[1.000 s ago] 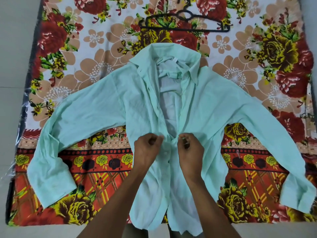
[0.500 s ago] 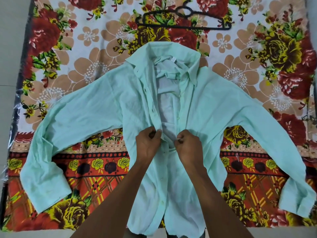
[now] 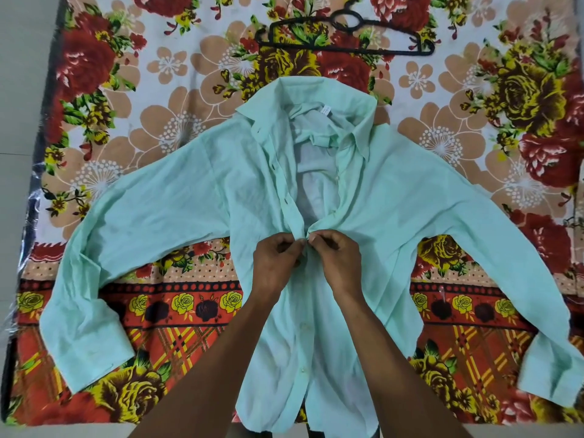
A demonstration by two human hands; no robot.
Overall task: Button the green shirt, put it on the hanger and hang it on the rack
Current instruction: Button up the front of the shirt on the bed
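Observation:
The pale green shirt [image 3: 410,210] lies face up on a flowered cloth, sleeves spread to both sides, collar at the far end. Its front is closed below my hands and gapes open above them, showing the white inside. My left hand [image 3: 275,263] pinches the left front edge at mid-chest. My right hand [image 3: 339,260] pinches the right front edge, and the two edges meet between my fingertips. A black plastic hanger [image 3: 347,36] lies flat beyond the collar.
The flowered cloth [image 3: 158,105] covers the floor under the shirt. Bare grey floor [image 3: 19,90] runs along the left side and the near edge. The rack is out of view.
Both hands have brought the two front edges together at mid-chest, so the gap there has closed. The view has tilted slightly.

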